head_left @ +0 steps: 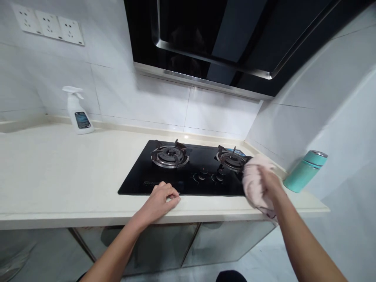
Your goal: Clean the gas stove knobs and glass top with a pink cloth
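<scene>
My right hand (268,181) is closed around a pale pink cloth (255,183) at the right front corner of a black glass gas hob (141,178). The cloth hangs partly over the counter edge. My left hand (161,200) rests on the counter's front edge, fingers curled under, holding nothing, just in front of the hob. The hob has a left burner (169,155), a right burner (232,158) and control knobs (210,175) between them and the front edge.
A white spray bottle (78,111) stands at the back left of the cream countertop (58,172). A teal flask (305,170) stands by the right wall. A black range hood (223,39) hangs above. Wall sockets (48,24) sit upper left.
</scene>
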`<state>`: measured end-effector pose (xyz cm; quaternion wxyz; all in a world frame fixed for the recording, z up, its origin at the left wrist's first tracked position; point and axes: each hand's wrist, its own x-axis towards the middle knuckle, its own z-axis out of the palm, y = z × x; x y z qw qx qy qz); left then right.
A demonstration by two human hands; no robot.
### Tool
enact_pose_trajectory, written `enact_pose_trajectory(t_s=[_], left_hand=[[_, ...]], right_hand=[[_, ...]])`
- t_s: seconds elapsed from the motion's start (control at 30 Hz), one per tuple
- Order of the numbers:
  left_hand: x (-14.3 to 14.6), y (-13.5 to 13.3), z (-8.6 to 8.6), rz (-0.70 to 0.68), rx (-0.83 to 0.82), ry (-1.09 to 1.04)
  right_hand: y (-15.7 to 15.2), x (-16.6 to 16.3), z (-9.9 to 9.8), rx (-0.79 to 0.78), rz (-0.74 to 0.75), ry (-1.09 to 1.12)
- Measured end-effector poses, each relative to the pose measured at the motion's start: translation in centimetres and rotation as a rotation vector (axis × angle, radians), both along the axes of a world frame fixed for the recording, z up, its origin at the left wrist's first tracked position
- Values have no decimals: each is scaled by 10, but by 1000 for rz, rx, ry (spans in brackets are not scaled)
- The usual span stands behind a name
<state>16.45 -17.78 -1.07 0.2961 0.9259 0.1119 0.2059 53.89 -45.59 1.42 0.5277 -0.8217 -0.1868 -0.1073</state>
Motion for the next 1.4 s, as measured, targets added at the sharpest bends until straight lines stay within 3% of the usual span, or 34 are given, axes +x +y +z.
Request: enact_pose_trajectory(t_s=[0.13,0.2,0.53,0.8,0.93,1.1,1.23,1.4], left_hand=[[0,-2,1,6,1,-2],[0,-2,2,6,5,9],[1,-4,3,37,13,29],[3,-4,4,55,-7,23],[1,-5,3,45,-13,-21],[-1,-5,1,44,-20,-42],[-1,-3,-1,35,-10,-52],[-1,-4,2,42,-16,-36]], right_hand=[[37,-23,-34,-515,178,-294],[47,-25,-34,-610,192,-342],[108,-8,11,-525,496,-52],[149,-15,35,-705,901,69],[149,-31,45,-793,999,-8],[142,-44,54,-945,1270,-90],[146,-38,49,-930,1250,19],[156,-30,34,-789,986,207]])
